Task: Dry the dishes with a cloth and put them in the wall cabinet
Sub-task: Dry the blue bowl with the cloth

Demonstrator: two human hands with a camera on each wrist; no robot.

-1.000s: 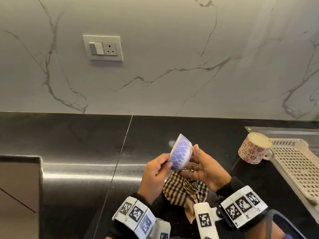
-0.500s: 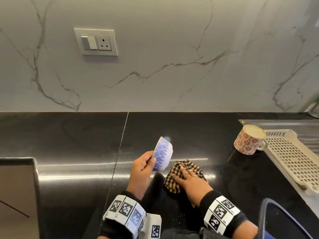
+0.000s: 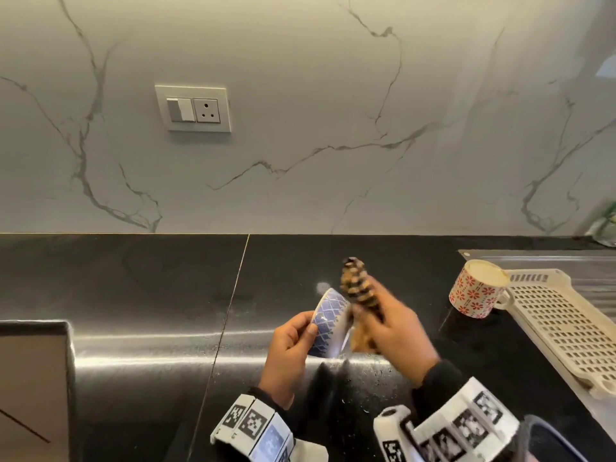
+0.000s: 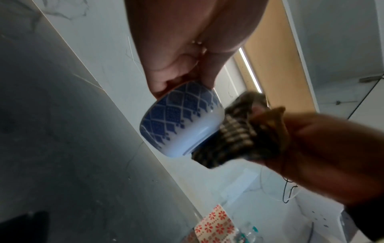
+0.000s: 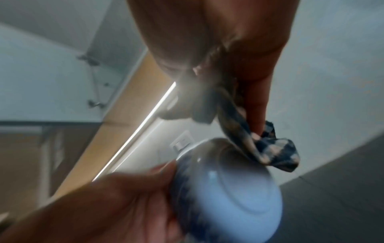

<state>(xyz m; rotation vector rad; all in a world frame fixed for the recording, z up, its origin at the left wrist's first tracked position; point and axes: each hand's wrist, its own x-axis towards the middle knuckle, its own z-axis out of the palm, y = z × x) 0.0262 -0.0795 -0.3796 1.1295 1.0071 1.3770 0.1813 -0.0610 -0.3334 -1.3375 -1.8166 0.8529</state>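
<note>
A small blue-and-white patterned bowl (image 3: 328,320) hangs above the black counter (image 3: 150,295), gripped at its rim by my left hand (image 3: 290,351). In the left wrist view the bowl (image 4: 182,121) lies on its side, its white base toward the cloth. My right hand (image 3: 390,331) grips a bunched checked cloth (image 3: 356,285) and holds it against the bowl's base side. The cloth (image 4: 232,134) touches the bowl's foot. In the right wrist view the cloth (image 5: 270,148) sits at the bowl (image 5: 228,189), blurred. A red-flowered mug (image 3: 476,288) lies tipped at the rack's edge.
A cream perforated drying rack (image 3: 566,325) lies at the right over the steel sink drainboard (image 3: 550,258). A wall socket (image 3: 193,108) is on the marble backsplash. A lower surface (image 3: 33,388) shows at the left. Water drops dot the counter near my hands.
My right hand has lifted the cloth off the counter and brought it up against the bowl. The left hand kept hold of the bowl, shifting slightly right.
</note>
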